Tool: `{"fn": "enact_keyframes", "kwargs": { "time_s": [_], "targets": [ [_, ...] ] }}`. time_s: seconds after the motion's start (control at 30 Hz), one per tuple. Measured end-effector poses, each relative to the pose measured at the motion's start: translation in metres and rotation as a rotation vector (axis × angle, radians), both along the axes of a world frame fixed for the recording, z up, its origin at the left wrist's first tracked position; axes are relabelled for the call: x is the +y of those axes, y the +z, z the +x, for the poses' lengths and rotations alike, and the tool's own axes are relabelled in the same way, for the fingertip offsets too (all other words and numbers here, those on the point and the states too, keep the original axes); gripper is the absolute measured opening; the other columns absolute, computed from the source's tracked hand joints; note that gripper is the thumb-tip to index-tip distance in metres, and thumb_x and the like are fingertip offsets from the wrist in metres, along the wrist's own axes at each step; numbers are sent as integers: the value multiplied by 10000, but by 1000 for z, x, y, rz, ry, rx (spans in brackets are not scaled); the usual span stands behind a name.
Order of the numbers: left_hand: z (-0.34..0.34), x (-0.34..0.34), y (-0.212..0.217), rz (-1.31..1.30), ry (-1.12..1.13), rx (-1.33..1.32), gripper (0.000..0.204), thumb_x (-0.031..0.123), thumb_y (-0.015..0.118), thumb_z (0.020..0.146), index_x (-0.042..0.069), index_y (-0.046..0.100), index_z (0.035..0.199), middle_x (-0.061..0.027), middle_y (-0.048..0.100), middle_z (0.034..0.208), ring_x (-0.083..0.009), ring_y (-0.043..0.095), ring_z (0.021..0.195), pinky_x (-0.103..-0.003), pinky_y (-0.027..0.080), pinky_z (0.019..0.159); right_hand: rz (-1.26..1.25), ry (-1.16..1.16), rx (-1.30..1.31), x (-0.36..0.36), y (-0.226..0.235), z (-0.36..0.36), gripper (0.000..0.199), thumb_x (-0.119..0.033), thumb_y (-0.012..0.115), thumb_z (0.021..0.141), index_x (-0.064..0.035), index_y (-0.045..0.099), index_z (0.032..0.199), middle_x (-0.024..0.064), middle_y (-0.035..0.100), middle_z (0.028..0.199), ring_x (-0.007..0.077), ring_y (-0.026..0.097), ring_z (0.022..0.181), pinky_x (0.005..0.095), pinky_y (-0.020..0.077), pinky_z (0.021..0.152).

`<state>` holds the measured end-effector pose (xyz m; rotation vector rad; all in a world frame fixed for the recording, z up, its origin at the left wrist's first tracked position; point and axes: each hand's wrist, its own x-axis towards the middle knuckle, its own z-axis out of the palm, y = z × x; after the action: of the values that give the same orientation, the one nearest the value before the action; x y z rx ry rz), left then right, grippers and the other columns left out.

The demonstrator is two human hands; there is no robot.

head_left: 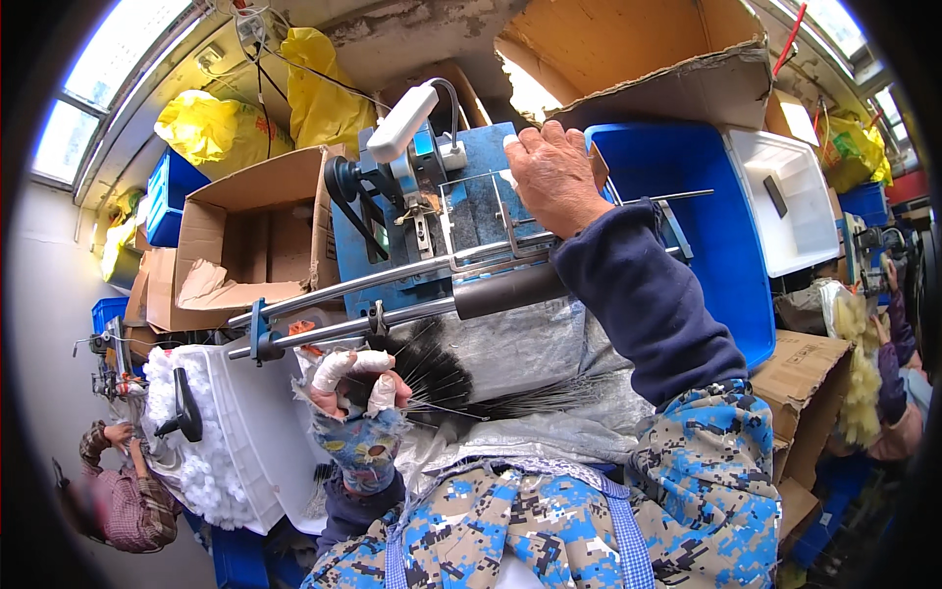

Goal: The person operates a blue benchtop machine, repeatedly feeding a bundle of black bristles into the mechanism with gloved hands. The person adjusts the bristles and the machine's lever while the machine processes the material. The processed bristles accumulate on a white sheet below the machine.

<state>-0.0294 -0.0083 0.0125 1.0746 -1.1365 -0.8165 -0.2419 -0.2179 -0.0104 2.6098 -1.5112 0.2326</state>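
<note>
Head view | left hand (358, 381) curled beside bristles (430, 361), mid-frame, grasp: cannot tell | right hand (557, 179) upon machine (481, 147), upper centre, grasp hidden | risk: frayed cuff (386, 428), being near, may snag bristles

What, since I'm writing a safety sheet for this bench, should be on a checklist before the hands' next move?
1. Left hand clear of the black belt: ok, well below it.
2. Right hand clear of the belt: ok, off to its right.
3. Belt covered: not ok, it shows bare.
4. Right sleeve off the metal rods: cannot tell, they overlap in view.
5. Left grip on the black bristles: cannot tell.
6. Blue machine stopped: cannot tell.
</note>
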Motion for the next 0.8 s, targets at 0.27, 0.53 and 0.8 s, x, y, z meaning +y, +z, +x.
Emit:
{"fn": "enact_keyframes", "kwargs": {
  "time_s": [0.27,0.53,0.8],
  "targets": [
    [37,16,7,-58,134,-97,375,-41,565,812,85,480,1154,-140,615,817,-140,568,554,-218,465,434,282,221,46,55,47,-24,75,-91,539,769,-84,613,762,68,632,755,221,576,791,355,393,703],
    [-15,-2,9,-12,-87,-157,199,6,618,804,21,532,984,-164,599,893,-202,605,782,-291,498,675,784,711,-859,142,35,19,468,-41,617,723,57,406,1129,210,518,1000,357,511,964,397,426,830],
    [21,7,-28,246,51,-679,318,37,656,764,48,560,1067,-70,610,879,-155,595,716,-270,480,648,405,403,-752,91,34,2,260,45,596,728,42,593,988,202,627,878,331,633,772,360,519,643]
  ]
}}
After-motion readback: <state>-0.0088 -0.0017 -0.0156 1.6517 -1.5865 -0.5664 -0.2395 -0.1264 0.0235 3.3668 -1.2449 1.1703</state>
